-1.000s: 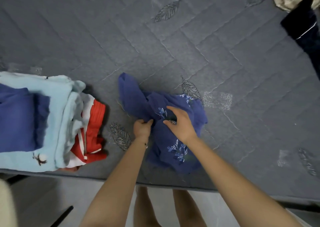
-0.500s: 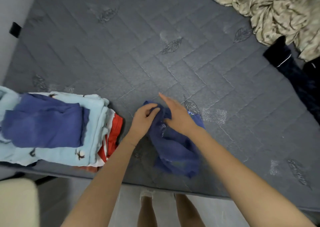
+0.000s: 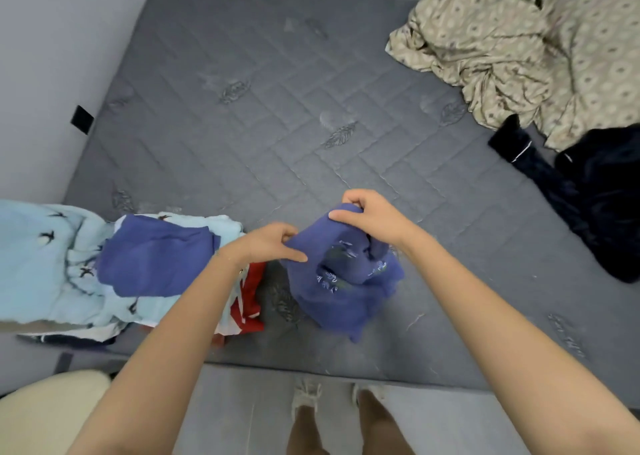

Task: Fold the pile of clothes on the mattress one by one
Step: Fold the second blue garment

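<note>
A crumpled blue garment with a pale leaf print [image 3: 341,281] hangs from both hands just above the grey quilted mattress [image 3: 270,135], near its front edge. My left hand [image 3: 268,245] pinches the garment's left edge. My right hand [image 3: 372,217] grips its bunched top from above. At the left edge of the mattress lies a stack of folded clothes [image 3: 114,267]: a plain blue piece on top, light blue cloth with small birds under it, red and white cloth at the bottom right.
A rumpled beige patterned sheet [image 3: 530,49] fills the far right corner. A dark navy garment [image 3: 602,198] lies below it at the right edge. A cream cushion [image 3: 45,416] sits at the lower left, on the floor side. My legs and shoes [image 3: 332,416] stand at the mattress's front edge.
Both hands have lifted the blue garment off the mattress and bunched it together. The view has tilted up, so the sheet and far mattress edge now show.
</note>
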Demonstrator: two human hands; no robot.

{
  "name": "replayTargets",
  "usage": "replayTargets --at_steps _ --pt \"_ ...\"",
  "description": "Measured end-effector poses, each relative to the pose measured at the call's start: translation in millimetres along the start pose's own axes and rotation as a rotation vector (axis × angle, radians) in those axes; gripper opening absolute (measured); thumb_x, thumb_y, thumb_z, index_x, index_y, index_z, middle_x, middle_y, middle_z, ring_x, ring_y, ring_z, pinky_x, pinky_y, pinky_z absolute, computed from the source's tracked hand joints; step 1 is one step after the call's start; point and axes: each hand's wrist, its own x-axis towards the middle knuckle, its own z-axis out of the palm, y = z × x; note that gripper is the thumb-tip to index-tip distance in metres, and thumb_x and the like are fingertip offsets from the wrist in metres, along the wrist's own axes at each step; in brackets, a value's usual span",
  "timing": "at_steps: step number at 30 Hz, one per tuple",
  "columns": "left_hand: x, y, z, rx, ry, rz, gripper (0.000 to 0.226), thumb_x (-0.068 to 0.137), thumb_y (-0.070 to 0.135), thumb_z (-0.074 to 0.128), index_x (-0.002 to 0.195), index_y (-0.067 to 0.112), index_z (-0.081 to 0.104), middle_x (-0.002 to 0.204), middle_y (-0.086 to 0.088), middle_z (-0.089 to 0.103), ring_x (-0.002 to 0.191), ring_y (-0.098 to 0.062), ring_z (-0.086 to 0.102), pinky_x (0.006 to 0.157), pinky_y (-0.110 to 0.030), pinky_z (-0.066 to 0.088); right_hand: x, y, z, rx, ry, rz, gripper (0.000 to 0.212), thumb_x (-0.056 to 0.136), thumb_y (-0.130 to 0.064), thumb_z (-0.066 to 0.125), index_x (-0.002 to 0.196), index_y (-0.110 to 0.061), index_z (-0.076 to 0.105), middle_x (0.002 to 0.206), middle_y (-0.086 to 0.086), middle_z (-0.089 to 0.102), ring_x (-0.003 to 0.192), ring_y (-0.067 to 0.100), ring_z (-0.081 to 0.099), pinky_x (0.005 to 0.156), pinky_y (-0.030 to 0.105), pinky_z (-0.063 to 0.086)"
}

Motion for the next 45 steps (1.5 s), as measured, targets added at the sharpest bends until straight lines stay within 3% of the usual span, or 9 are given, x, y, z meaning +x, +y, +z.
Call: replayTargets --at_steps 5,8,11,17,29,33,37,42,45 --pt "-12 -14 -1 0.023 0.138 -0.026 0.018 0.09 0.012 0.067 0.077 0.004 0.058 0.072 -0.005 0.053 0.068 -0.014 0.046 0.061 -0.022 0.036 -18 -5 -24 0.097 0.268 0.073 0.039 0.09 -0.026 0.066 0.062 -0.02 0.04 0.054 -0.015 0.036 0.053 0.002 0.035 0.053 0.015 0.031" --pt "-20 1 -6 -0.089 0.285 0.127 0.015 0.093 0.006 0.061 0.088 -0.008 0.06 0.083 -0.015 0.056 0.079 -0.015 0.048 0.071 -0.028 0.037 -31 -3 -34 -0.053 0.18 0.157 0.025 0.085 -0.031 0.071 0.071 -0.015 0.057 0.068 -0.007 0.053 0.065 0.007 0.046 0.064 0.022 0.039" --pt "-24 27 -12 -0.093 0.339 0.24 0.016 0.092 -0.003 0.056 0.078 0.006 0.058 0.077 -0.003 0.056 0.073 -0.004 0.05 0.07 -0.015 0.038 -49 2 -38 -0.187 0.052 0.246 0.022 0.081 -0.032 0.076 0.073 -0.015 0.065 0.07 -0.003 0.059 0.068 0.009 0.051 0.068 0.026 0.041" --pt "-26 67 -37 -0.125 0.442 0.282 0.019 0.087 -0.01 0.055 0.083 0.007 0.062 0.068 -0.004 0.058 0.058 0.004 0.046 0.059 -0.014 0.038 -71 -14 -66 0.009 0.504 0.127 0.013 0.084 -0.02 0.073 0.074 -0.014 0.067 0.073 -0.009 0.064 0.074 0.004 0.056 0.077 0.017 0.041" --pt "-28 112 -73 -0.06 0.609 0.409 0.011 0.09 0.001 0.059 0.083 0.007 0.065 0.075 -0.003 0.059 0.066 0.002 0.048 0.063 -0.014 0.038 -85 -51 -105 -0.098 0.771 -0.016 0.019 0.083 -0.031 0.071 0.073 -0.015 0.067 0.08 0.013 0.066 0.069 0.011 0.049 0.068 0.029 0.041" --pt "-30 123 -83 -0.062 0.649 0.468 0.016 0.089 -0.002 0.056 0.08 0.009 0.062 0.07 0.007 0.057 0.061 0.011 0.047 0.063 -0.013 0.037 -84 -63 -113 -0.112 0.787 -0.028 0.016 0.084 -0.03 0.07 0.072 -0.021 0.066 0.083 0.015 0.066 0.07 0.012 0.047 0.069 0.03 0.039" --pt "-33 128 -91 -0.014 0.7 0.46 0.014 0.091 0.006 0.056 0.081 0.013 0.063 0.072 0.003 0.058 0.068 -0.002 0.05 0.067 -0.02 0.039 -84 -73 -116 -0.09 0.695 -0.056 0.014 0.087 -0.025 0.069 0.075 -0.018 0.067 0.078 -0.001 0.066 0.073 0.005 0.051 0.071 0.025 0.041" --pt "-27 130 -76 0.26 0.353 0.313 0.015 0.087 0.019 0.071 0.095 0.013 0.06 0.092 0.001 0.058 0.09 -0.015 0.053 0.08 -0.027 0.04 -75 -90 -108 -0.028 0.539 -0.085 0.015 0.089 -0.021 0.068 0.074 -0.018 0.064 0.064 -0.013 0.057 0.062 -0.003 0.047 0.064 0.011 0.036" --pt "-21 143 -45 0.142 0.204 0.413 0.062 0.079 0.027 0.08 0.131 0.014 0.048 0.129 0.008 0.05 0.122 -0.005 0.045 0.104 -0.018 0.031 -64 -96 -91 -0.064 0.44 -0.074 0.015 0.089 -0.02 0.068 0.076 -0.012 0.065 0.058 -0.017 0.053 0.055 -0.008 0.045 0.058 0.007 0.034"
